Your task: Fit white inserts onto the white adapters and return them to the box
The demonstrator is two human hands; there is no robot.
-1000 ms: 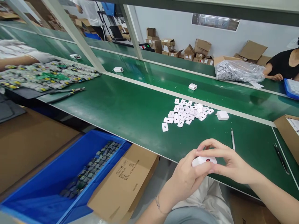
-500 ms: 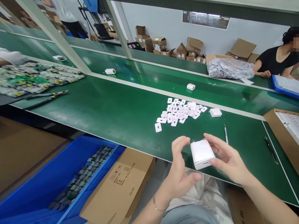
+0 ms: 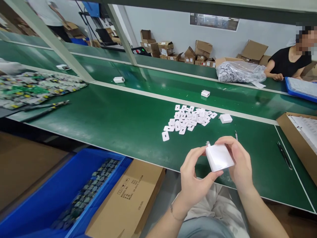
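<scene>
A white charger plug [image 3: 220, 158] is held above the near edge of the green workbench [image 3: 119, 122], its metal prongs pointing away from me. My left hand [image 3: 195, 173] grips its left side between thumb and fingers. Around the right side curls my right hand [image 3: 239, 158], its fingers partly hidden behind the plug. Just beyond lies a loose pile of small white cover plates [image 3: 190, 117], each with a slot. Another white charger [image 3: 226, 118] rests right of the pile. A thin pen-like tool [image 3: 236, 135] shows partly behind my right hand.
Tweezers [image 3: 284, 155] lie at the right, near a cardboard box [image 3: 297, 138]. Pliers [image 3: 53, 105] and a heap of circuit boards [image 3: 37, 87] are at the left. Below the bench edge stand a blue bin [image 3: 99, 152] and a carton [image 3: 138, 188]. A co-worker [image 3: 287, 62] sits opposite.
My left hand has closed onto the charger plug, which it was apart from before. The plug has turned, hiding its slotted end and showing its prongs more plainly. A charger on the belt has shifted slightly right.
</scene>
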